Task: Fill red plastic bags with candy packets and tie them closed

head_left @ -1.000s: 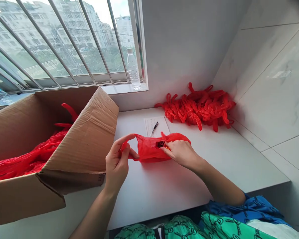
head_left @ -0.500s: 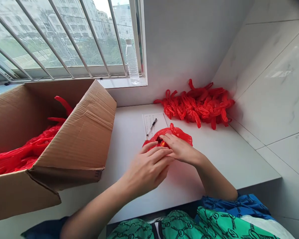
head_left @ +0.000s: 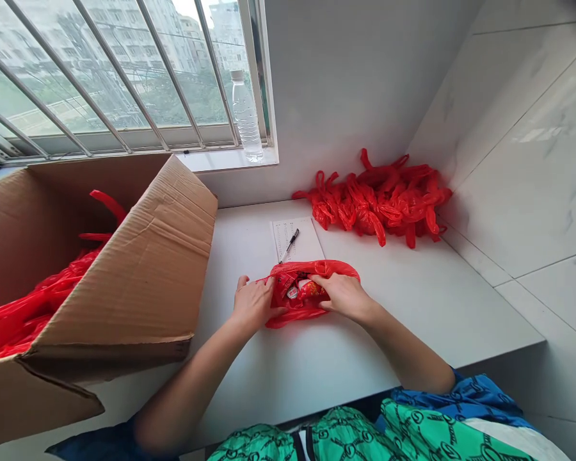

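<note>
A red plastic bag (head_left: 295,316) lies on the white table with its mouth spread wide. Inside it I see red packets; one red-and-yellow packet (head_left: 311,288) sits near a round, light-coloured item (head_left: 292,292). My left hand (head_left: 253,302) grips the bag's left side, with the thumb and some fingertips at the opening. Over the right rim reaches my right hand (head_left: 346,297), its fingers and thumb closed about the right end of the red-and-yellow packet. Part of the bag's right side is hidden under that hand.
At left stands a large cardboard box (head_left: 139,275) holding red bags (head_left: 52,291). Several tied red bags (head_left: 379,198) are heaped against the back wall. Behind the open bag lie a printed sheet (head_left: 312,240) and a pen (head_left: 289,244). A water bottle (head_left: 247,118) stands on the windowsill.
My hands, overlapping above the bag before, have moved apart to its two sides. The left hand went left and now grips the bag. Its mouth has opened wider, exposing the packets.
</note>
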Action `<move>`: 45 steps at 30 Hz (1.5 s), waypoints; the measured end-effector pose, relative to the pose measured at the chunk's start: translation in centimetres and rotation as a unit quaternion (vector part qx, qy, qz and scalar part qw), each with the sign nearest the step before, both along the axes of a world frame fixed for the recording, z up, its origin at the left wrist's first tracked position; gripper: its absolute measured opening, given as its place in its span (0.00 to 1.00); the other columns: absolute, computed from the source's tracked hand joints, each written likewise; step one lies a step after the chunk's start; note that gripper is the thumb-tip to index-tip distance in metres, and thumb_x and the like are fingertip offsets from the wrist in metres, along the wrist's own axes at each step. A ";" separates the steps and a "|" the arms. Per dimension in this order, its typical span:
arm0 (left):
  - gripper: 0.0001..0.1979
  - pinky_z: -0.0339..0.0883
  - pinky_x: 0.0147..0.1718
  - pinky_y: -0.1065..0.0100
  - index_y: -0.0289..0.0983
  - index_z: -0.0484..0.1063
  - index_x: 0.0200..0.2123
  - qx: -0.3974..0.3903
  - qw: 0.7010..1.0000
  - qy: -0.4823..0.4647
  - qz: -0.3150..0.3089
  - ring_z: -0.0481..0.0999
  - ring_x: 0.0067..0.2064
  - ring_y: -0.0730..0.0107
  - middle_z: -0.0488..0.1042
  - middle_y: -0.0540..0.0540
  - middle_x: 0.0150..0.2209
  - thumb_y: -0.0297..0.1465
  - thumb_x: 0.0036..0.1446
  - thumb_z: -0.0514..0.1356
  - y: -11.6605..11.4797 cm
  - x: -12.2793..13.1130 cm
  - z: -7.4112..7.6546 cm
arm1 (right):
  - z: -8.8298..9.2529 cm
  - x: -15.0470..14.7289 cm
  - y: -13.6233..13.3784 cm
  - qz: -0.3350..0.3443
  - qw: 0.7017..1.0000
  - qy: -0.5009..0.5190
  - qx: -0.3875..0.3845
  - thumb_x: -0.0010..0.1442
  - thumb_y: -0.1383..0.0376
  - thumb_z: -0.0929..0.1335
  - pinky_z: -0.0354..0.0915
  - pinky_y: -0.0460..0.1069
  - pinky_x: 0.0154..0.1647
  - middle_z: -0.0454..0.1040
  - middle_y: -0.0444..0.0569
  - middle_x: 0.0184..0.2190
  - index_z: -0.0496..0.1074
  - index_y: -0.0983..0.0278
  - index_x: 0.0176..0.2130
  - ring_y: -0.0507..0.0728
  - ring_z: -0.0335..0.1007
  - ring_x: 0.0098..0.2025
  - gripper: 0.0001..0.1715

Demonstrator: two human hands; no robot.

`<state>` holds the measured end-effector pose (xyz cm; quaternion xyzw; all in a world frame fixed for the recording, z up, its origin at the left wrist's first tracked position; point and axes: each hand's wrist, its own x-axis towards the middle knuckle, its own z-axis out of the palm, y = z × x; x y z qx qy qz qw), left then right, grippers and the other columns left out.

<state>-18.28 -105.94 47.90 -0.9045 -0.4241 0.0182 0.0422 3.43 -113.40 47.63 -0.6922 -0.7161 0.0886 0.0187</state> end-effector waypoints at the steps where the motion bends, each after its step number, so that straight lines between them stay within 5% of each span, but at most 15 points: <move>1: 0.23 0.55 0.51 0.48 0.38 0.71 0.39 -0.004 1.000 -0.002 -0.006 0.78 0.33 0.50 0.79 0.40 0.31 0.49 0.49 0.66 -0.1 -0.2 0.4 | 0.2 -0.1 -0.1 0.001 1.000 -0.002 0.004 0.56 0.65 0.71 0.62 0.49 0.32 0.79 0.54 0.39 0.69 0.58 0.56 0.65 0.77 0.42 0.27; 4: 0.25 0.54 0.53 0.48 0.38 0.70 0.49 0.039 0.998 -0.035 -0.025 0.77 0.38 0.50 0.79 0.40 0.35 0.47 0.54 0.65 -0.6 -0.2 1.6 | 1.1 -0.4 -0.2 -0.014 1.000 -0.011 0.018 0.63 0.65 0.65 0.61 0.49 0.32 0.79 0.55 0.37 0.71 0.62 0.50 0.63 0.77 0.41 0.15; 7: 0.14 0.55 0.53 0.53 0.40 0.72 0.48 0.102 0.989 -0.093 -0.058 0.76 0.40 0.57 0.78 0.43 0.37 0.40 0.65 0.56 -1.0 0.7 2.2 | 1.7 -0.6 0.0 -0.049 0.998 -0.017 0.042 0.68 0.62 0.61 0.60 0.49 0.31 0.79 0.54 0.34 0.70 0.64 0.49 0.63 0.77 0.37 0.15; 11: 0.13 0.61 0.41 0.62 0.40 0.74 0.34 0.047 0.988 -0.090 -0.112 0.75 0.36 0.65 0.77 0.46 0.37 0.31 0.68 0.51 -0.6 2.1 1.1 | 1.5 -0.6 0.6 -0.092 0.991 -0.020 0.092 0.69 0.56 0.60 0.60 0.48 0.30 0.79 0.52 0.33 0.71 0.63 0.49 0.61 0.77 0.35 0.18; 15: 0.09 0.62 0.39 0.63 0.40 0.73 0.43 0.018 0.990 -0.085 -0.114 0.76 0.39 0.62 0.75 0.45 0.42 0.34 0.66 0.54 0.2 2.2 -0.6 | 1.0 -0.3 1.0 -0.112 0.986 -0.009 0.120 0.69 0.53 0.60 0.60 0.48 0.32 0.79 0.51 0.35 0.72 0.61 0.52 0.61 0.77 0.37 0.21; 18: 0.14 0.63 0.38 0.63 0.40 0.69 0.50 0.019 0.990 -0.104 -0.096 0.76 0.40 0.61 0.73 0.43 0.47 0.39 0.64 0.57 0.3 1.5 -1.1 | 0.7 -0.2 1.0 -0.115 0.985 0.008 0.127 0.70 0.51 0.59 0.61 0.49 0.34 0.79 0.52 0.35 0.73 0.61 0.53 0.60 0.77 0.37 0.25; 26: 0.17 0.64 0.34 0.64 0.36 0.71 0.40 -0.007 0.993 -0.106 0.045 0.76 0.39 0.58 0.74 0.41 0.41 0.45 0.65 0.55 -0.1 0.9 -1.9 | -0.5 -0.9 1.1 -0.093 0.984 -0.015 0.151 0.69 0.53 0.59 0.62 0.49 0.31 0.76 0.52 0.41 0.76 0.61 0.48 0.59 0.76 0.35 0.22; 31: 0.14 0.65 0.37 0.63 0.37 0.73 0.41 0.017 0.994 -0.096 0.041 0.76 0.41 0.56 0.76 0.41 0.41 0.42 0.62 0.59 0.3 1.0 -2.5 | -1.4 -1.1 1.8 -0.100 0.982 -0.063 0.149 0.67 0.56 0.63 0.61 0.49 0.27 0.73 0.53 0.47 0.72 0.60 0.52 0.58 0.76 0.34 0.19; 35: 0.18 0.67 0.36 0.63 0.40 0.70 0.53 0.011 0.986 -0.166 0.017 0.76 0.44 0.54 0.75 0.42 0.44 0.38 0.60 0.60 0.6 0.6 -2.4 | -1.8 -1.2 2.1 -0.095 0.982 -0.066 0.148 0.64 0.57 0.66 0.60 0.49 0.25 0.72 0.52 0.49 0.70 0.59 0.54 0.58 0.75 0.34 0.19; 40: 0.32 0.71 0.41 0.63 0.45 0.55 0.65 -0.037 0.937 -0.344 -0.036 0.77 0.43 0.62 0.72 0.45 0.49 0.34 0.59 0.60 0.9 -0.3 -1.6 | -1.7 -1.0 1.7 -0.069 0.979 0.007 0.193 0.65 0.50 0.65 0.61 0.50 0.25 0.74 0.51 0.48 0.70 0.58 0.55 0.59 0.75 0.35 0.24; 43: 0.36 0.71 0.46 0.64 0.46 0.50 0.67 -0.095 0.869 -0.483 -0.058 0.77 0.45 0.66 0.70 0.44 0.52 0.31 0.58 0.61 1.1 -0.8 -1.3 | -1.4 -0.9 1.4 -0.049 0.967 0.079 0.238 0.68 0.52 0.63 0.64 0.51 0.31 0.76 0.50 0.45 0.73 0.59 0.52 0.60 0.75 0.37 0.20; 45: 0.33 0.71 0.47 0.64 0.44 0.55 0.64 -0.152 0.818 -0.550 -0.076 0.77 0.48 0.65 0.70 0.43 0.53 0.30 0.58 0.62 1.0 -0.9 -1.2 | -1.0 -1.1 1.1 -0.031 0.947 0.175 0.268 0.69 0.54 0.62 0.67 0.53 0.39 0.77 0.50 0.43 0.74 0.60 0.50 0.60 0.74 0.41 0.19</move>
